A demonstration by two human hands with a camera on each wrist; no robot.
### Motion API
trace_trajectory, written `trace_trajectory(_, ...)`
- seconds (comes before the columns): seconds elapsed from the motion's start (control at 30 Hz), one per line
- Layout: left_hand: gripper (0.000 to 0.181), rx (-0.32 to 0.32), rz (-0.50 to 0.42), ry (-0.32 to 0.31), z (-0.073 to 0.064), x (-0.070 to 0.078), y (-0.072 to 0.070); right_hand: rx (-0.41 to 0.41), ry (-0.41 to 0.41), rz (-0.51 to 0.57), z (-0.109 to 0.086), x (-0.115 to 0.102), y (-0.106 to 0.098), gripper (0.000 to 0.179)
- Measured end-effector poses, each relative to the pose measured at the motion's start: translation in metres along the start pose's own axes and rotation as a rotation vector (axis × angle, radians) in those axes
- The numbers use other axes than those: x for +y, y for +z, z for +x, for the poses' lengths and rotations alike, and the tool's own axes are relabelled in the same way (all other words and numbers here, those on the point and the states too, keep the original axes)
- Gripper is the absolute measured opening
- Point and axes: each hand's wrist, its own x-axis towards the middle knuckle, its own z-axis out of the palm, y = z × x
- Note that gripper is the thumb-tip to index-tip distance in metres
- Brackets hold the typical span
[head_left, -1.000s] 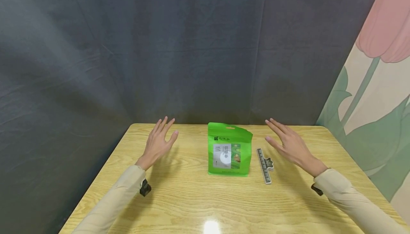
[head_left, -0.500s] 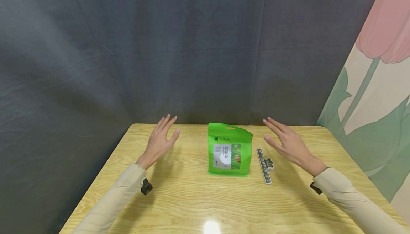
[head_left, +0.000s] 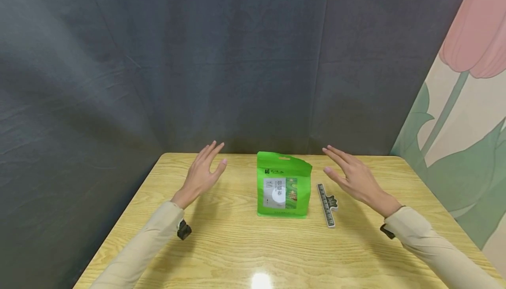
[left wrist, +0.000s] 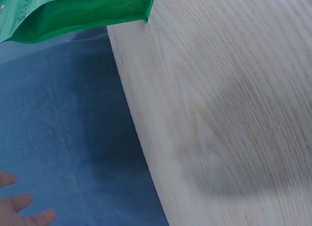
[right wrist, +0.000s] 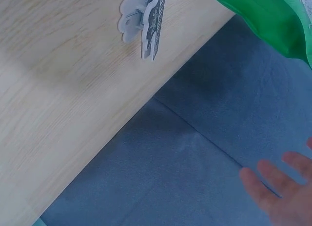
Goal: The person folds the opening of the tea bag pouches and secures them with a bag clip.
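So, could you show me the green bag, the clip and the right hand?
Green bag (head_left: 283, 185), head view: label on its front.
Clip (head_left: 326, 206), head view: its long striped bar.
Right hand (head_left: 357, 178), head view: back of the hand.

Bench (head_left: 233, 196) lies open between left hand (head_left: 200, 175) and green pouch (head_left: 283, 186); clip (head_left: 326, 205) obstructs pouch's right side at bench level; rear clearance uncertain.

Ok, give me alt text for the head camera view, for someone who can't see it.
A green pouch stands on a wooden table, with the left hand and right hand hovering on either side, touching nothing. A keyboard-patterned clip lies right of the pouch; a dark curtain hangs behind.
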Motion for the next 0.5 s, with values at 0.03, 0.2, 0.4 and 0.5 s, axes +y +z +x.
trace_trajectory(0.03,0.061,0.000,-0.002,0.004,0.0002,0.0008,0.0001,0.002,-0.003,0.001,0.0000,-0.0005,0.0002,0.056)
trace_trajectory(0.2,0.061,-0.004,-0.014,0.021,0.0017,0.0041,0.0005,0.005,-0.009,0.014,0.0009,-0.0031,0.0009,0.056)
trace_trajectory(0.4,0.061,0.004,-0.032,0.039,0.0047,0.0076,0.0015,0.005,-0.004,0.036,0.0043,-0.0075,-0.0001,0.056)
trace_trajectory(0.5,0.061,0.014,-0.034,0.054,0.0067,0.0094,0.0016,0.000,0.004,0.049,0.0077,-0.0103,0.0001,0.056)
